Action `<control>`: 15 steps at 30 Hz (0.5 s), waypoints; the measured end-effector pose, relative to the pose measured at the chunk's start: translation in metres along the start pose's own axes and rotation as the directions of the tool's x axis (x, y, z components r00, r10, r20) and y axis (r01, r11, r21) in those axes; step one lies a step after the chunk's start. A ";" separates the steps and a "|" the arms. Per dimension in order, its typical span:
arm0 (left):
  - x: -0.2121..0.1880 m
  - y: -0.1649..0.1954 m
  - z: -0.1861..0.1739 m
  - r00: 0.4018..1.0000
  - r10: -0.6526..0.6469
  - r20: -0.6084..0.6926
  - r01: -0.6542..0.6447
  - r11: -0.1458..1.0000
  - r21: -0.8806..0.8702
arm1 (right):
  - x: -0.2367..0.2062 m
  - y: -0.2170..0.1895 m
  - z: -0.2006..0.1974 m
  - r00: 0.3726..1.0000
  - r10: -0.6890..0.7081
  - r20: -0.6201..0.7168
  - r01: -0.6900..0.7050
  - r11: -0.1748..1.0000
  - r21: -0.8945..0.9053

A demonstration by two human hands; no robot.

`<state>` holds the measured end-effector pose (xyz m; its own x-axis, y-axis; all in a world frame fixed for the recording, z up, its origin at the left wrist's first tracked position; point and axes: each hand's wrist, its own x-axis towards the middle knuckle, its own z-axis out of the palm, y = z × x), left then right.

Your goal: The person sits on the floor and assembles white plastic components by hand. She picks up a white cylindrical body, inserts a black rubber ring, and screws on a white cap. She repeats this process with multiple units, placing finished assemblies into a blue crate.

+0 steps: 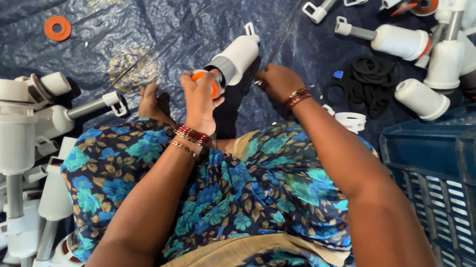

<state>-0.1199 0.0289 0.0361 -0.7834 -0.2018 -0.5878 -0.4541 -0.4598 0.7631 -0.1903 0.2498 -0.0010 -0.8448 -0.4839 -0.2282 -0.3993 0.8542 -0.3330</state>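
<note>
The left hand [200, 96] gripped the white valve body [234, 59] at its orange seal [205, 80]; the right hand [276, 80] rested open beside it; steadying it upright looked wise.

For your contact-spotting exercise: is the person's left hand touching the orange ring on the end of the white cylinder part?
Touching. The head view shows the left hand wrapped over the orange ring at the end of the white cylinder part, fingers covering it with no gap.

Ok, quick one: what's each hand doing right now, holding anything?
Left hand: closed on the orange-ringed end of a white plastic valve part.
Right hand: resting beside that part; cannot tell whether it grips anything.
</note>
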 end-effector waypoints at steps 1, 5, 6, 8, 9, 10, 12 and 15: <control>0.001 -0.001 0.000 1.000 -0.001 -0.001 0.001 1.000 0.005 | 0.000 -0.004 0.002 1.000 0.006 0.030 -0.005 0.998 -0.056; 0.005 -0.004 -0.005 1.000 -0.011 -0.007 0.011 1.000 0.012 | 0.006 -0.001 0.000 0.999 -0.020 0.031 0.026 0.980 -0.196; 0.007 -0.005 -0.006 1.000 -0.012 -0.004 0.012 1.000 0.012 | 0.007 0.003 -0.002 0.998 0.055 0.006 -0.052 0.976 -0.210; 0.010 -0.008 -0.008 1.000 -0.022 -0.002 0.022 1.000 0.013 | 0.004 0.013 -0.007 0.978 0.203 -0.037 -0.206 0.952 -0.227; 0.011 -0.009 -0.008 1.000 -0.013 -0.001 0.013 1.000 0.020 | 0.000 0.021 -0.011 0.977 0.188 -0.101 -0.208 0.944 -0.255; 0.012 -0.011 -0.008 1.000 -0.003 0.004 0.003 1.000 0.026 | -0.005 0.030 -0.017 0.971 0.171 -0.167 -0.213 0.935 -0.283; 0.013 -0.013 -0.008 1.000 0.008 0.009 -0.008 0.999 0.041 | -0.018 0.053 -0.032 0.912 0.411 0.007 -0.404 0.899 -0.168; 0.012 -0.014 -0.007 1.000 0.009 0.006 -0.010 0.999 0.052 | -0.043 0.092 -0.053 0.796 0.571 -0.200 -0.527 0.817 0.234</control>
<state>-0.1203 0.0268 0.0162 -0.7903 -0.2007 -0.5790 -0.4682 -0.4118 0.7818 -0.2090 0.3590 0.0268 -0.9720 0.1404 -0.1885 0.2022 0.9085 -0.3658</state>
